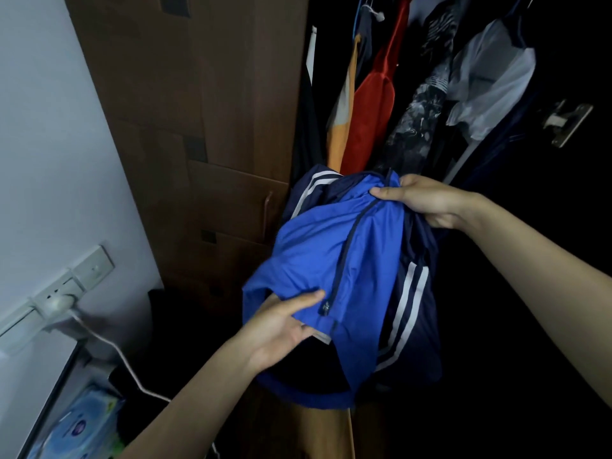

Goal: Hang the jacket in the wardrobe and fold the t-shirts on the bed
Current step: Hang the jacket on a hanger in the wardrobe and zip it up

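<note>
A blue jacket (344,256) with navy panels and white stripes hangs bunched between both hands in front of the open wardrobe (414,94). My left hand (281,329) grips its lower hem near the zip end, thumb on top of the fabric. At the jacket's upper edge, near the collar, my right hand (427,200) pinches the cloth. No hanger can be seen in the jacket. The bed and the t-shirts are out of view.
Inside the dark wardrobe hang an orange garment (341,107), a red one (374,104), a patterned dark one (417,120) and a white one (490,81). The brown wardrobe door (198,127) stands at the left. A wall socket with a white plug (59,303) and a tissue pack (82,422) sit lower left.
</note>
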`<act>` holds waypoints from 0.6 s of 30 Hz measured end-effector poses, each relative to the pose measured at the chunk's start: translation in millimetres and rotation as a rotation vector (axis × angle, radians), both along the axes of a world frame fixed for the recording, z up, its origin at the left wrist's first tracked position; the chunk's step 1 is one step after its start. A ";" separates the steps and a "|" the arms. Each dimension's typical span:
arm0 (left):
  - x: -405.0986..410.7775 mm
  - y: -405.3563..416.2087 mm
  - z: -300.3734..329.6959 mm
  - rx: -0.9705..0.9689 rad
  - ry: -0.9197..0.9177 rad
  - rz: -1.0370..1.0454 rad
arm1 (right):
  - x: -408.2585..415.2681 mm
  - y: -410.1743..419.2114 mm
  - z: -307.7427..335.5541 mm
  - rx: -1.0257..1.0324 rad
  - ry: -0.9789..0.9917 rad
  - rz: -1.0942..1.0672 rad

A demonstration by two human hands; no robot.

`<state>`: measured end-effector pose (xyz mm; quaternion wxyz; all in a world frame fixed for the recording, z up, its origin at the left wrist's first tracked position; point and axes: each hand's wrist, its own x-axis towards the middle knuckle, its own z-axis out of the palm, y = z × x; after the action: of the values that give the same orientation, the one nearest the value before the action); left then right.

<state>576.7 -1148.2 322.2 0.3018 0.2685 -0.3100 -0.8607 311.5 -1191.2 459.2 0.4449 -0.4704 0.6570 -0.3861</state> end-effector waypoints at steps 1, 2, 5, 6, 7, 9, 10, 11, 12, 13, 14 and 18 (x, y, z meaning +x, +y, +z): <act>-3.4 3.1 -2.2 -0.044 -0.054 0.009 | -0.3 -1.7 -0.4 -0.006 0.009 0.007; -6.4 5.1 -1.6 -0.087 -0.100 0.023 | 0.2 -2.4 -0.6 -0.010 0.022 0.004; -11.6 8.6 5.9 -0.247 -0.236 0.074 | 2.2 -3.4 -4.6 -0.037 0.069 -0.011; -12.6 9.3 9.4 -0.307 -0.284 0.099 | 3.5 -2.7 -6.1 -0.039 0.090 -0.004; -12.6 9.2 12.2 -0.352 -0.317 0.129 | 4.3 -1.8 -7.9 -0.038 0.114 0.002; -10.8 9.1 16.8 -0.388 -0.320 0.155 | 5.4 0.1 -12.5 -0.048 0.178 0.012; -9.4 9.3 19.4 -0.381 -0.282 0.152 | 6.8 1.3 -15.6 -0.051 0.212 0.016; -7.3 8.9 21.2 -0.358 -0.228 0.147 | 8.5 2.7 -19.5 -0.053 0.237 0.020; -5.9 8.1 24.1 -0.310 -0.174 0.143 | 9.7 4.1 -23.8 -0.060 0.258 0.028; -3.8 6.2 27.1 -0.257 -0.129 0.153 | 10.7 5.6 -28.0 -0.061 0.280 0.036; -2.1 3.0 29.6 -0.218 -0.104 0.177 | 12.5 8.3 -31.7 -0.059 0.303 0.044; 7.2 -15.3 37.2 -0.277 -0.138 0.294 | 16.4 16.7 -49.0 -0.028 0.331 0.093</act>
<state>583.9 -1163.5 359.4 0.4361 0.3250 -0.4027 -0.7363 327.8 -1174.5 410.3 0.3413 -0.5635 0.6936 -0.2914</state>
